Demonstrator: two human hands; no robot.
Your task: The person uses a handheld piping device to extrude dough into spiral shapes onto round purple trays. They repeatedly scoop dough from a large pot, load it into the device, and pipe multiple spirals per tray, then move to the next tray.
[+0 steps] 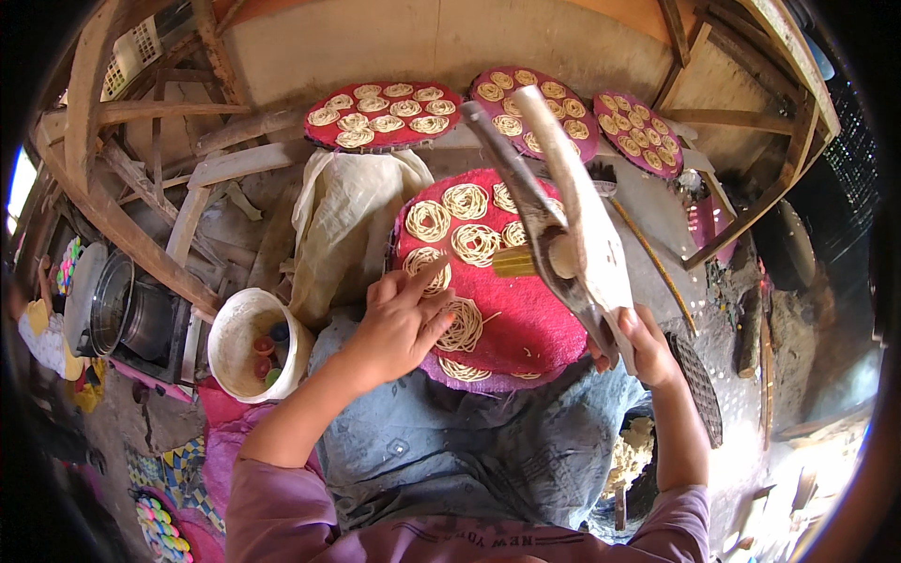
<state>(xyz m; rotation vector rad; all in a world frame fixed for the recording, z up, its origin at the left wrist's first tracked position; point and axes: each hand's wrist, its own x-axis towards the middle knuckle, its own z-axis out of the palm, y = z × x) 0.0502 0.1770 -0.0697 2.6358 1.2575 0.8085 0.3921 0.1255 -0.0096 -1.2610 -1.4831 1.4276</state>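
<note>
My right hand [646,347] is wrapped round the near ends of the two long handles of a wooden hand press [589,230], which I hold tilted over a round red cloth-covered tray [526,324]. A yellowish cylinder [514,262] juts from the left side of the press. Coiled nests of pale noodle strands lie on the tray, among them a nest [476,244] near its middle. My left hand [402,324] holds nothing; its fingers are apart and reach over the tray's left edge, beside a looser nest [462,327] with stray strand ends. The press hides part of the tray's right side.
Behind stand three more round trays of nests: a red one [380,143], a darker one [584,141] and a smaller one [672,161]. A white bucket [225,347] with small cups is at left. Dough [633,455] lies low at right. Wooden beams [141,244] frame the left.
</note>
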